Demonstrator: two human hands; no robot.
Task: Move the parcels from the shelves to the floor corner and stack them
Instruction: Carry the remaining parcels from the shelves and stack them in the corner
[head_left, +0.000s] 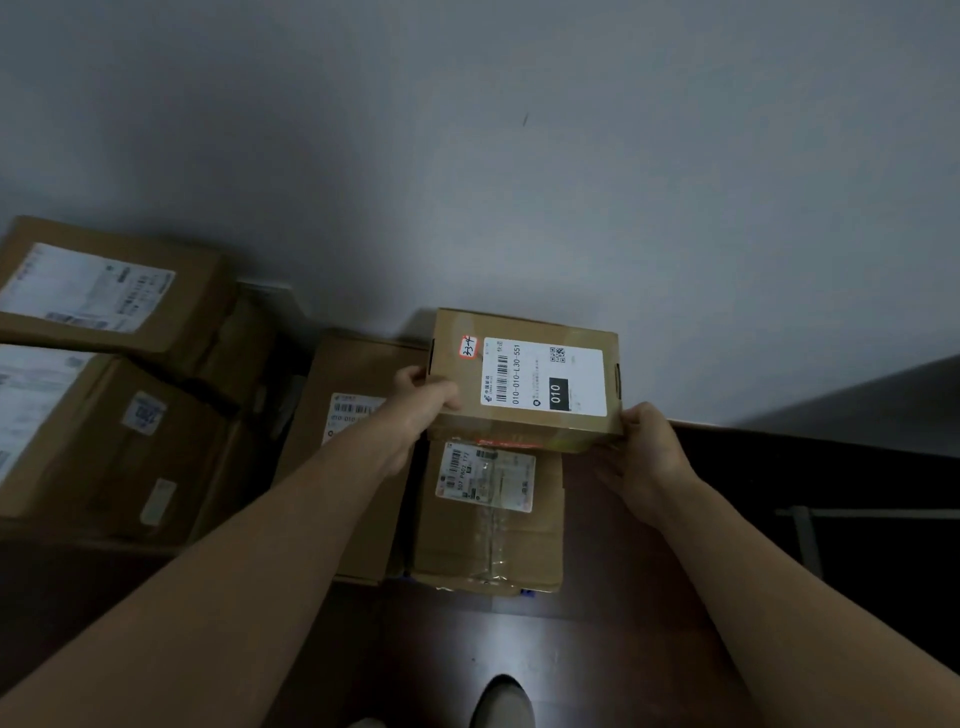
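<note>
A small cardboard parcel (524, 376) with a white label marked 010 is held level between both hands, close to the wall. My left hand (423, 397) grips its left edge, and my right hand (647, 441) holds its lower right corner. Directly below it lies a taped parcel (491, 525) on the dark floor; I cannot tell whether the two touch. A flat parcel (345, 415) lies to the left of that one, partly hidden by my left forearm.
Two larger cartons are stacked at the left, upper carton (111, 291) and lower carton (98, 441). The grey wall (519, 156) stands behind everything. Dark floor (597, 649) spreads in front, with my shoe (504, 701) at the bottom edge.
</note>
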